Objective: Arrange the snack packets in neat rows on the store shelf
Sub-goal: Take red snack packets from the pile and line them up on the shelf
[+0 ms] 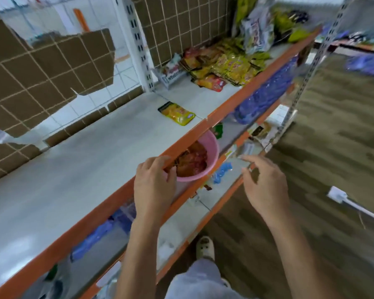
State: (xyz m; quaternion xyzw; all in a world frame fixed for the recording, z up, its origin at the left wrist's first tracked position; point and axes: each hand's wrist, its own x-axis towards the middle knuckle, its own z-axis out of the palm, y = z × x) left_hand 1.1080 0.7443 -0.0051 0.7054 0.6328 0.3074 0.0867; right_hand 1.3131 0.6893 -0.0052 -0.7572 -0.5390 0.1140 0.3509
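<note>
A pink basin holding red and brown snack packets stands on the lower shelf, half hidden under the orange edge of the top shelf. My left hand reaches into the basin, fingers curled at a packet; whether it grips it is unclear. My right hand hovers open to the right of the basin, holding nothing. One yellow packet lies alone on the grey top shelf. A heap of yellow and red packets sits further right on that shelf.
Taller bags stand at the shelf's far right end. Blue plastic-wrapped goods fill the lower shelf. White slotted uprights frame the shelf. A white stick-like object lies on the carpet to the right; my slippered foot is below.
</note>
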